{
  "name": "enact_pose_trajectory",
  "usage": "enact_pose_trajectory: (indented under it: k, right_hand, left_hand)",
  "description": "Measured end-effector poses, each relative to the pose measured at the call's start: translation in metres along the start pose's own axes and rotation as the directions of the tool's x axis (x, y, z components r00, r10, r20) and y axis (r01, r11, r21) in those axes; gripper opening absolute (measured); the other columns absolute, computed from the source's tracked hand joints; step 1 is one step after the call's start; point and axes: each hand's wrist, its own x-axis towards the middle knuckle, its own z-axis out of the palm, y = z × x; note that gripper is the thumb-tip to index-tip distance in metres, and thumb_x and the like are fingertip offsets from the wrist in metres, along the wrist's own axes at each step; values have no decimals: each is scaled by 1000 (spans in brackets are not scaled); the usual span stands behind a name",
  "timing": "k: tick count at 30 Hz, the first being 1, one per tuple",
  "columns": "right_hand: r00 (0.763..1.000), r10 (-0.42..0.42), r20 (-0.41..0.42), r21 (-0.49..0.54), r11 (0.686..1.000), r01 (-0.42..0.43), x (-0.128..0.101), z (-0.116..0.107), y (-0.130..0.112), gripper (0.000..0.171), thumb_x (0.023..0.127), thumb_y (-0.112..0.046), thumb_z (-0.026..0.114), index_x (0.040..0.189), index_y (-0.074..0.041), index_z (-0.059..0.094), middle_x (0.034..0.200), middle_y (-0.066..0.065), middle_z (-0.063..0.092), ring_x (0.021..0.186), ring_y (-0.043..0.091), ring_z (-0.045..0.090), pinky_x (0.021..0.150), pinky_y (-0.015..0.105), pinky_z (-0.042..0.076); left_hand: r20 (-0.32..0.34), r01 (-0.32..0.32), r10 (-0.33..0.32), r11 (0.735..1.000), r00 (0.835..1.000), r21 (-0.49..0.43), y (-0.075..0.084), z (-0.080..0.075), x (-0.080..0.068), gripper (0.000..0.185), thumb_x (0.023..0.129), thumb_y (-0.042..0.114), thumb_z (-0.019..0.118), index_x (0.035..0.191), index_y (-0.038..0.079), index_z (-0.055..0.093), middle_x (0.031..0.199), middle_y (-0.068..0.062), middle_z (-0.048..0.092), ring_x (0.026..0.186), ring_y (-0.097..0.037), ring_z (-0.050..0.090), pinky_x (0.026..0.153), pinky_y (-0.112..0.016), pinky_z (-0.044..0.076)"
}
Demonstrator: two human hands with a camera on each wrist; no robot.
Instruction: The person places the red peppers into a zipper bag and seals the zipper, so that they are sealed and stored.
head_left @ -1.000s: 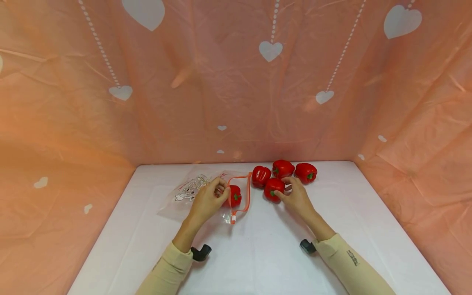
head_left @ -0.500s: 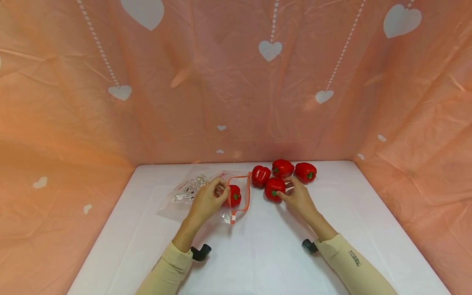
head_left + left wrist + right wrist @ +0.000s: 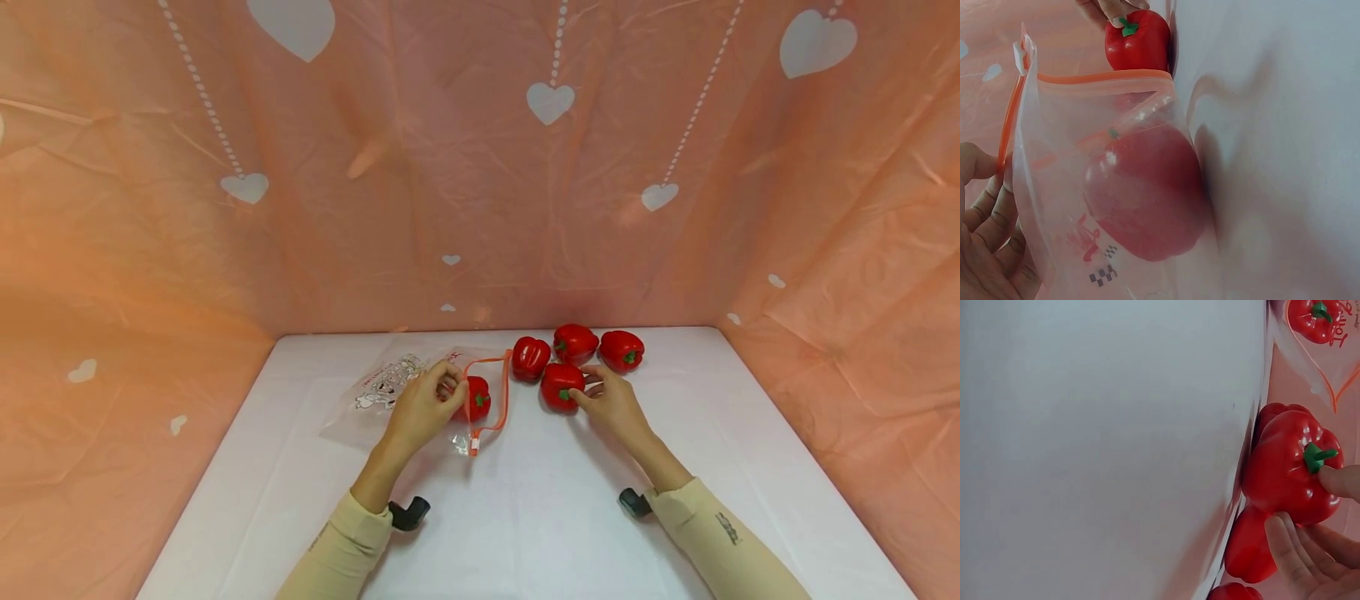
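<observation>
Just below the middle of the head view, the right hand (image 3: 615, 404) gripped a red pepper (image 3: 562, 385) between thumb and fingers, the thumb by its green stem (image 3: 1317, 456). That pepper lay on its side on the white table (image 3: 525, 517), its stem-to-base axis tilted toward the lower right of the frame, stem end toward the hand. Three more peppers sat just behind it, one at the left (image 3: 530, 357), one in the middle (image 3: 575, 342), one at the right (image 3: 622, 350), the nearest ones touching or almost touching it. To the left, the left hand (image 3: 420, 408) pinched the orange rim of a clear zip bag (image 3: 390, 387), holding its mouth open toward the peppers; a fifth pepper (image 3: 477, 398) lay inside, just within the mouth. The bag lay flat, running toward the upper left. Bare table lay between bag mouth and held pepper, and wide bare table filled the lower frame. The pink heart-print backdrop (image 3: 480, 167) closed the back and both sides.
</observation>
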Motion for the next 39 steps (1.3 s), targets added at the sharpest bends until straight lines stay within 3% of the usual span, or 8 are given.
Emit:
enact_pose_trajectory:
  k: [20, 28, 39]
  right_hand:
    - [1000, 4, 28, 69, 998, -6, -5, -7, 7, 45, 91, -19, 73, 132, -6, 61, 114, 15, 68, 94, 27, 69, 80, 38, 58]
    - [996, -80, 26, 70, 994, 78, -8, -10, 5, 44, 90, -17, 75, 131, -5, 62, 112, 15, 70, 92, 27, 71, 81, 37, 58]
    - [982, -182, 42, 150, 973, 174, -13, -6, -3, 44, 89, -17, 76, 130, -7, 63, 117, 12, 68, 97, 27, 69, 83, 35, 58]
  left_hand:
    - [8, 15, -14, 1000, 1000, -13, 0, -1, -1, 5, 94, 21, 68, 95, 18, 64, 81, 7, 65, 75, -8, 61, 72, -32, 52]
    - [21, 12, -11, 1000, 1000, -15, 0, -2, -1, 6, 94, 21, 68, 96, 17, 64, 82, 7, 65, 75, -9, 61, 73, -32, 52]
    - [31, 3, -3, 1000, 1000, 0, 0, -2, 0, 5, 93, 21, 68, 95, 18, 65, 81, 9, 65, 75, -8, 62, 72, -31, 52]
